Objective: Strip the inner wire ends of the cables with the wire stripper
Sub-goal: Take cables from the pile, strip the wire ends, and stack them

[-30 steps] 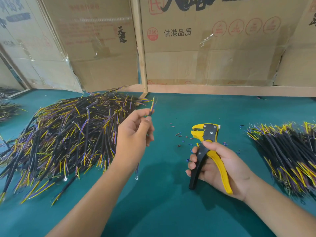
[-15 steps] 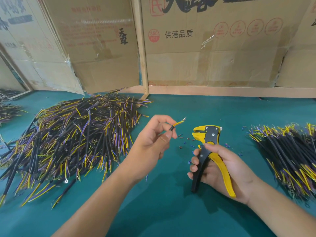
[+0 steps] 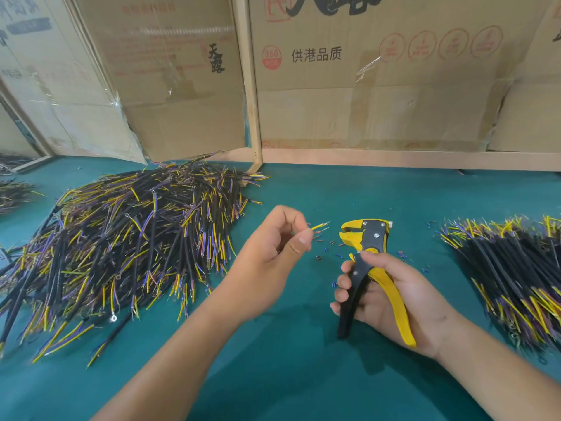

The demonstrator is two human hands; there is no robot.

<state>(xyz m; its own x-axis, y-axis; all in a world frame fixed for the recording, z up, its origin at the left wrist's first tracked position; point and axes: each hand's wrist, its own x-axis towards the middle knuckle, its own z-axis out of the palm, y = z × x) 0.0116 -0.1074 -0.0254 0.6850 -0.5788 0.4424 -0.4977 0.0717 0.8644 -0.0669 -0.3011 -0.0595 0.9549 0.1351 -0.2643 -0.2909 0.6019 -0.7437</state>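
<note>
Left hand pinches a light, floppy cable near its wire ends, just beside the stripper that the right hand grips by the handles, best held close to the tip.

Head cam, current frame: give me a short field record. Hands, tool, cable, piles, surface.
left hand: pinches one cable, wire ends pointing at the tool head
cable: yellow inner wire tip shows past the fingertips, not yet in the tool
right hand: grips the handles of the wire stripper
wire stripper: yellow and black, head apart from the cable tip
left pile: loose heap of cables
right pile: cables laid roughly parallel
insulation bits: scattered near the tool head
table: teal surface
</note>
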